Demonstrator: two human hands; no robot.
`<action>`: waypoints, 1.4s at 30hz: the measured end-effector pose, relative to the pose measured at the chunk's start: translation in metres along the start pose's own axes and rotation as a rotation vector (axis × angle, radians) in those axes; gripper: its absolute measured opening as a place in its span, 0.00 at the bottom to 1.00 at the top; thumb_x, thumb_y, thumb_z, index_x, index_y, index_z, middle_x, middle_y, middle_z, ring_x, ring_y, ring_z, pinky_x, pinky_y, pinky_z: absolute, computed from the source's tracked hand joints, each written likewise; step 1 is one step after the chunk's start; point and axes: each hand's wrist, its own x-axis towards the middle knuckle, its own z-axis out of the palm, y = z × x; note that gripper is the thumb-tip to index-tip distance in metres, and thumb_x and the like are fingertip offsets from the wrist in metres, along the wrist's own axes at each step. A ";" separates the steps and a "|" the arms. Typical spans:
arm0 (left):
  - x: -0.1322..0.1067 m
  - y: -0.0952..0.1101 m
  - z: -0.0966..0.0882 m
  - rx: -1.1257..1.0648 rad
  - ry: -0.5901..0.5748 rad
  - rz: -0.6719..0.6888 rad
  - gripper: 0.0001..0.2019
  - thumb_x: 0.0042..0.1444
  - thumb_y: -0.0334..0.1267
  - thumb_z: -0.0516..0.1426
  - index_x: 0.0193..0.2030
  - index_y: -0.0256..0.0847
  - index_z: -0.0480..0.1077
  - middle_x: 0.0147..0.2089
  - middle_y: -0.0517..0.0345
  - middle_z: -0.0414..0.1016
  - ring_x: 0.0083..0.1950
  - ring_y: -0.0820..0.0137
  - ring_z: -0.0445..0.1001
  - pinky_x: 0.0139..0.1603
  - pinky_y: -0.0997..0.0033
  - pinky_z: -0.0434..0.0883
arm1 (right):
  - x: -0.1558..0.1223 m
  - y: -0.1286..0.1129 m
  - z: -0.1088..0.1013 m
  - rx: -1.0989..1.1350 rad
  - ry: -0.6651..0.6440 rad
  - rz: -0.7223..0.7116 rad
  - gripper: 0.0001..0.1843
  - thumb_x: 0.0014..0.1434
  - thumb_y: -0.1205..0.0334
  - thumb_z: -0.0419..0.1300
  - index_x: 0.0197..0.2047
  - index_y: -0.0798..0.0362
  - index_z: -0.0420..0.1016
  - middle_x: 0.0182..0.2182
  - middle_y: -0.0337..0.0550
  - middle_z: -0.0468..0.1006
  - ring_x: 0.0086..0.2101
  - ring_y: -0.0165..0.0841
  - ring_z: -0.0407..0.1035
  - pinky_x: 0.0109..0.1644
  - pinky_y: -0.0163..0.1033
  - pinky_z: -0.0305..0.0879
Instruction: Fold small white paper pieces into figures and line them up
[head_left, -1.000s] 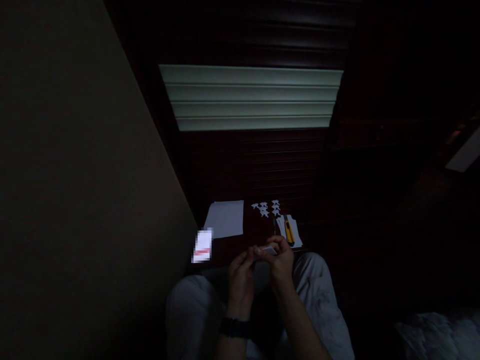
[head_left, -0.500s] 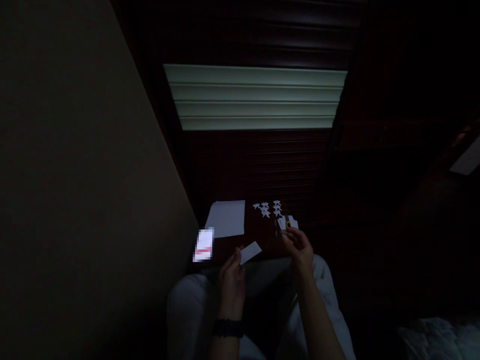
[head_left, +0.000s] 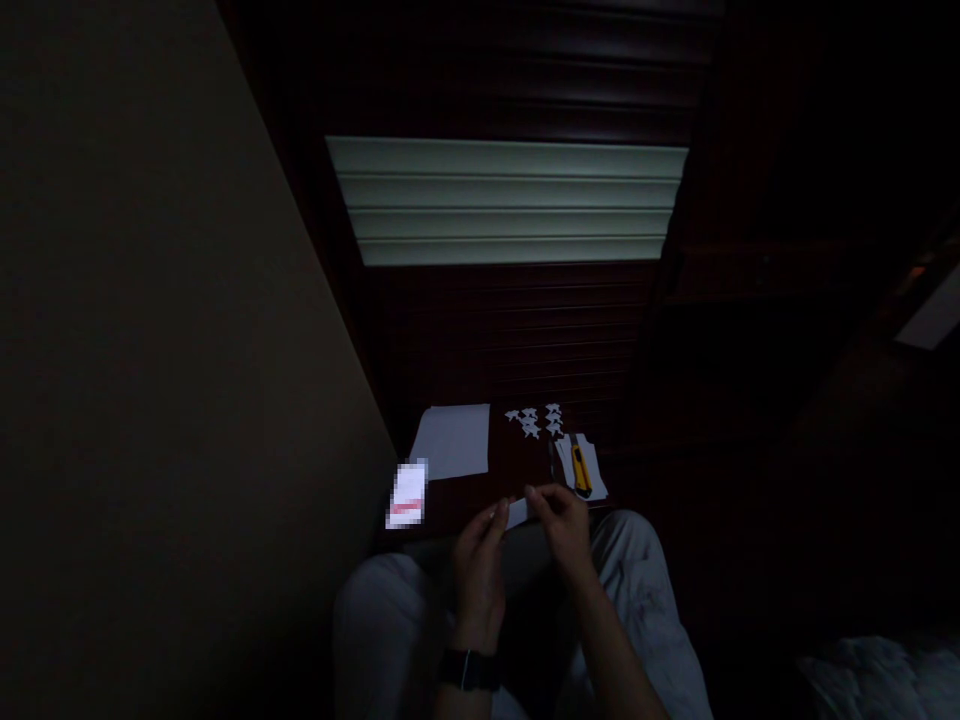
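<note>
A small white piece of paper (head_left: 517,513) is stretched between my two hands above the front of the dark table. My left hand (head_left: 480,555), with a black watch on the wrist, pinches its left end. At its right end, the fingers of my right hand (head_left: 568,530) are closed on it. Beyond my right hand, a yellow utility knife (head_left: 580,470) rests on a stack of white paper pieces (head_left: 596,465). A thin dark object (head_left: 551,460), too dim to name, lies just left of that stack. Several small cut-out paper shapes (head_left: 530,420) lie farther back.
White sheets of paper (head_left: 454,440) cover the table's back left. A pixelated white and red item (head_left: 407,495) lies at the left edge, by the wall (head_left: 187,350). Behind the table stands a slatted panel (head_left: 510,205). My knees are close under the table's front edge.
My right hand has left the area by the knife and dark object and moved down-left to the paper. My left hand has shifted right with the paper. The knife now shows fully.
</note>
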 end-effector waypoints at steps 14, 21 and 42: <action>0.009 0.022 -0.017 0.003 0.257 0.096 0.16 0.42 0.32 0.66 0.40 0.36 0.74 0.43 0.51 0.78 0.48 0.66 0.74 0.51 0.68 0.67 | 0.017 0.011 -0.031 0.152 0.384 0.131 0.15 0.44 0.51 0.66 0.25 0.57 0.76 0.20 0.39 0.74 0.24 0.33 0.66 0.29 0.36 0.61; -0.001 0.017 0.002 -0.022 -0.083 -0.240 0.23 0.49 0.49 0.60 0.49 0.39 0.70 0.48 0.39 0.75 0.43 0.58 0.77 0.41 0.61 0.71 | 0.005 0.000 -0.005 0.089 0.287 0.014 0.14 0.49 0.52 0.63 0.32 0.55 0.79 0.30 0.44 0.79 0.35 0.38 0.71 0.40 0.40 0.65; -0.009 0.034 0.003 -0.059 -0.240 -0.077 0.32 0.47 0.38 0.63 0.60 0.43 0.60 0.52 0.41 0.72 0.50 0.57 0.73 0.46 0.61 0.71 | -0.001 0.000 -0.009 0.176 -0.165 0.062 0.09 0.50 0.58 0.63 0.33 0.53 0.79 0.31 0.44 0.79 0.34 0.37 0.72 0.39 0.39 0.66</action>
